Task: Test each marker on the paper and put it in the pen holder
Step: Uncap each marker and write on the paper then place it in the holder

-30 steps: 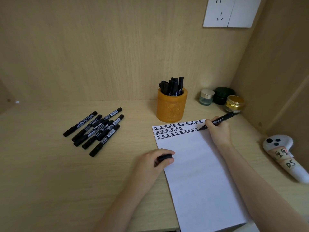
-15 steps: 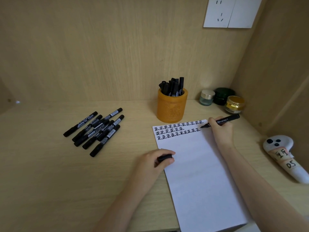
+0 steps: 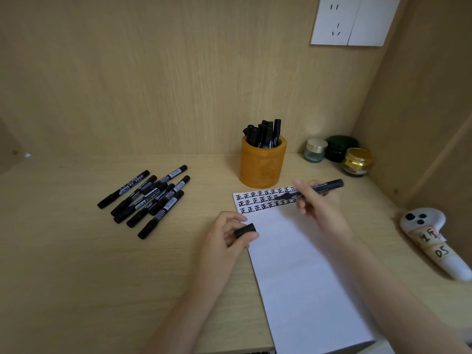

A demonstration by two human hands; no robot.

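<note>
A white paper [image 3: 301, 272] lies on the desk, its top rows filled with black written characters. My right hand [image 3: 319, 203] grips an uncapped black marker [image 3: 324, 187], lifted above the written rows with its tip pointing left. My left hand [image 3: 227, 236] rests at the paper's left edge and pinches the black cap [image 3: 245, 230]. An orange pen holder [image 3: 263, 164] stands just behind the paper with several black markers upright in it. Several more capped black markers [image 3: 150, 198] lie in a loose pile on the desk to the left.
Three small jars [image 3: 337, 153] stand in the back right corner. A white controller with taped labels [image 3: 431, 238] lies at the right by the side wall. A wall socket [image 3: 353, 20] is high on the back panel.
My right hand has moved left and lifted the marker off the paper's right end toward the middle of the rows. My left hand has risen slightly with the cap.
</note>
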